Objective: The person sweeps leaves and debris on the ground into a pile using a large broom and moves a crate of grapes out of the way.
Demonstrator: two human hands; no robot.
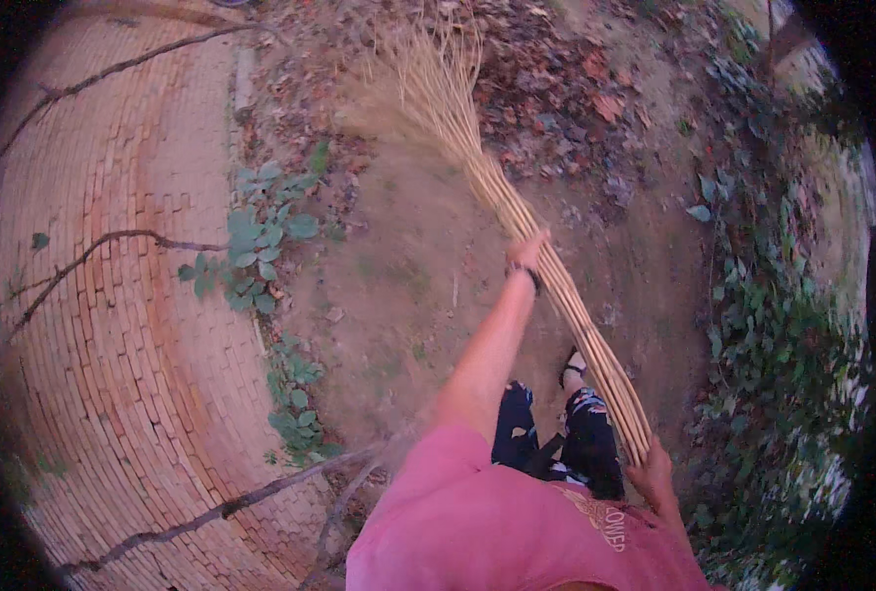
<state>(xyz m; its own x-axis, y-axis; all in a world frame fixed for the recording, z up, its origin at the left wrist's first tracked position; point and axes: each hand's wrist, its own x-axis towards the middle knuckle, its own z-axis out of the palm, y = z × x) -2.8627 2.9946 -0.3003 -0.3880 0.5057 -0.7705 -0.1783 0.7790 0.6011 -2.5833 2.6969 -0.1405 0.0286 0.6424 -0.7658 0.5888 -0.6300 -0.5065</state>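
A long broom made of bundled thin sticks slants across the view, its splayed, motion-blurred bristle end at the top and its butt end low on the right. My left hand, with a dark band at the wrist, grips the bundle about midway along. Lower down, my right hand is closed round the butt end near my hip. The spread tips lie over a heap of dry brown and reddish leaves on the dirt ground.
A brick wall rises along the left, with bare branches across it and green leafy plants at its foot. Dense green foliage lines the right side. My sandalled foot stands on the dirt beneath the broom.
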